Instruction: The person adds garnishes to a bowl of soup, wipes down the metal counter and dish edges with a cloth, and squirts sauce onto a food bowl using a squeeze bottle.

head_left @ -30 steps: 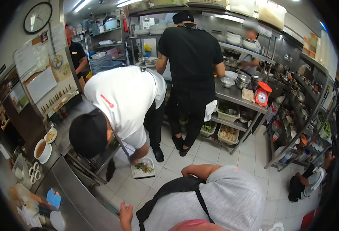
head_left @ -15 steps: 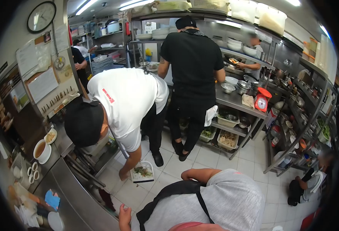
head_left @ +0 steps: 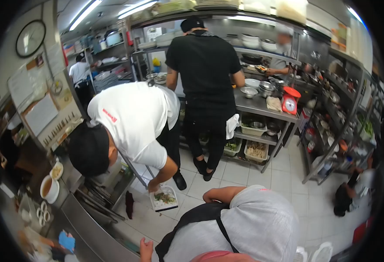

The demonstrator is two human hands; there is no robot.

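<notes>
Nearest is the person's own grey shirt (head_left: 257, 222) with black apron (head_left: 189, 225). The left hand (head_left: 146, 249) is at the lower edge of the view, near the front edge of the steel counter (head_left: 87, 229); whether it touches this edge cannot be told. Its fingers look loosely bent and no thing is seen in them, but it is too blurred to say if they are closed. The right forearm goes behind the apron, so the right hand is hidden and its fingers cannot be told.

On the counter, a blue cloth (head_left: 66, 241) lies toward the near left corner.

Beyond the left hand is a white food tub (head_left: 174, 194), over the floor tiles past the counter's front edge. A co-worker in a white shirt (head_left: 128, 118) bends down with one hand at its far left corner. Whether the tub is lifted or standing is unclear. It already contains white food with greens; the person's own handling of it seems not begun, and what is left cannot be judged. Its near side faces the person, slightly turned. It looks almost square, so its long axis is uncertain.

Farther, a red kitchen scale (head_left: 289, 104) stands near the worktable's right end.
</notes>
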